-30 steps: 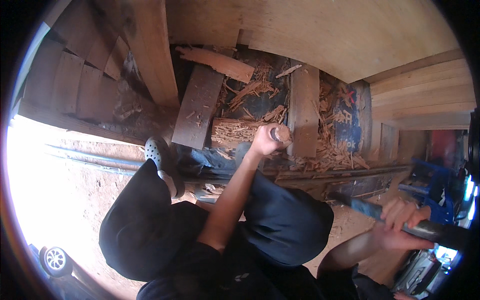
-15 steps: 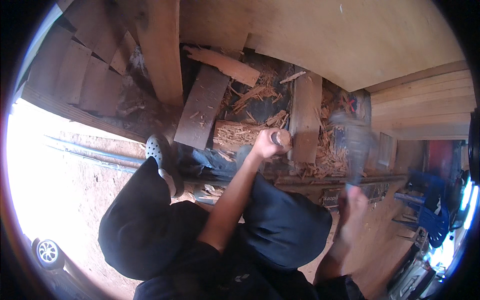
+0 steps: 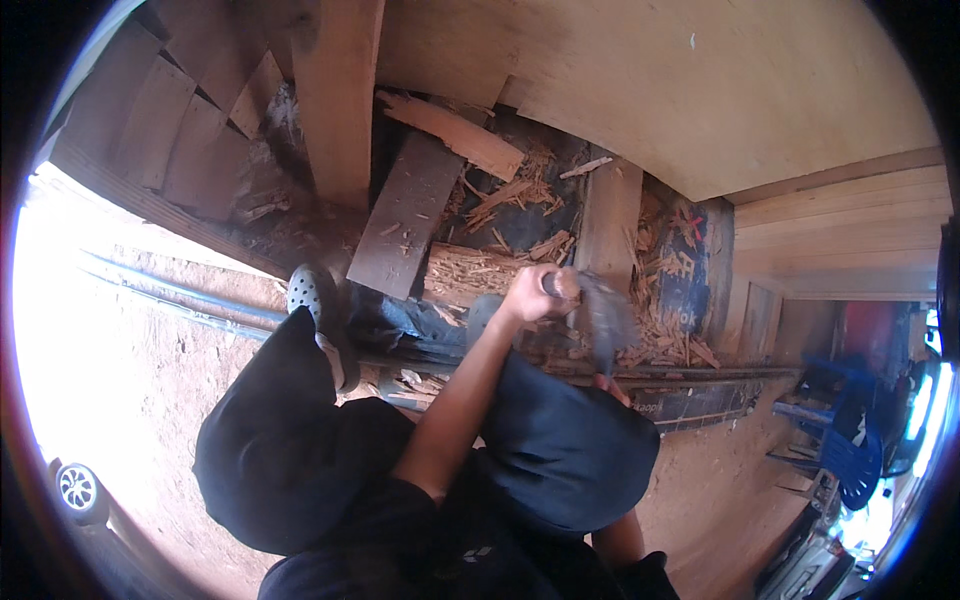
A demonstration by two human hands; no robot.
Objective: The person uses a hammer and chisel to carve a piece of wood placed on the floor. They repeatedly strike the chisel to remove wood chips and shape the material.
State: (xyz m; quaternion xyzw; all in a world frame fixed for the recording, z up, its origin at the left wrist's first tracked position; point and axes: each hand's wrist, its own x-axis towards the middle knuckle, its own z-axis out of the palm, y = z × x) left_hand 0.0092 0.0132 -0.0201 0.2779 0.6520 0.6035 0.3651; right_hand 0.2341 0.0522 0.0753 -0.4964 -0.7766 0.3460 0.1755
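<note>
My left hand is wrapped round a short piece of wood, whose pale, rounded end shows beside the thumb. My right hand is mostly hidden behind my right knee, with only some fingers showing. It grips a dark, broad-bladed chopping tool, smeared by motion, close to the right side of the held wood. Whether the blade touches the wood cannot be told. Just beyond my left hand lies a chipped wooden block strewn with splinters.
A dark board, an upright-lying plank and a rough-edged wood piece surround wood chips. Plywood overhangs the far side. A thick post stands left of centre. Blue plastic chairs stand at right.
My right hand has swung the tool leftward, from out at the right to beside the wood in my left hand. The left hand keeps its grip, nearly in place.
</note>
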